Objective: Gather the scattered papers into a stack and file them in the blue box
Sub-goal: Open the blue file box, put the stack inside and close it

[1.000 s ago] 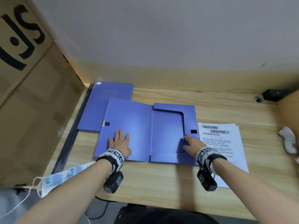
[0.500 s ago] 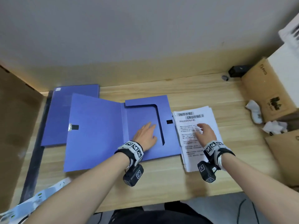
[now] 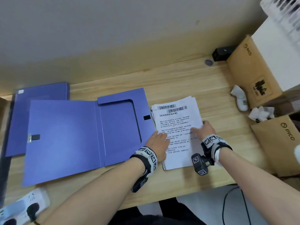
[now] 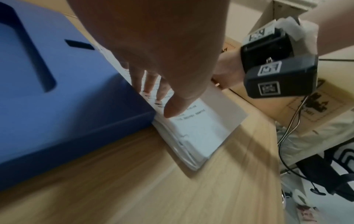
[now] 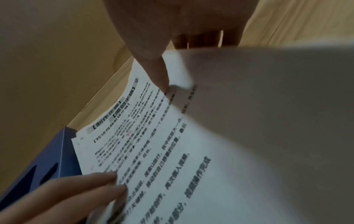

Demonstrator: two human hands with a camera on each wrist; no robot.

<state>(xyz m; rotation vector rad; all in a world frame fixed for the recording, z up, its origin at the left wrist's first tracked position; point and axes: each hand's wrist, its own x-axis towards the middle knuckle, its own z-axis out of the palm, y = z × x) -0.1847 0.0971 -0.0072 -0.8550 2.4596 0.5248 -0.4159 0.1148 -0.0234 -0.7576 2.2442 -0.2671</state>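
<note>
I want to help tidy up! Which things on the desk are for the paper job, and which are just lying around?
For the job:
- paper stack, under both hands
- open blue box

Just lying about:
- closed blue folder
- cardboard boxes
- crumpled white tissues
- power strip
- small black device

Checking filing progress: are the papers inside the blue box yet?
Out. The papers lie stacked on the table beside the open blue box, under both hands.

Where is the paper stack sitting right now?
In the head view, the paper stack lies on the wooden desk, just right of the open blue box, with the left hand and right hand on it.
</note>
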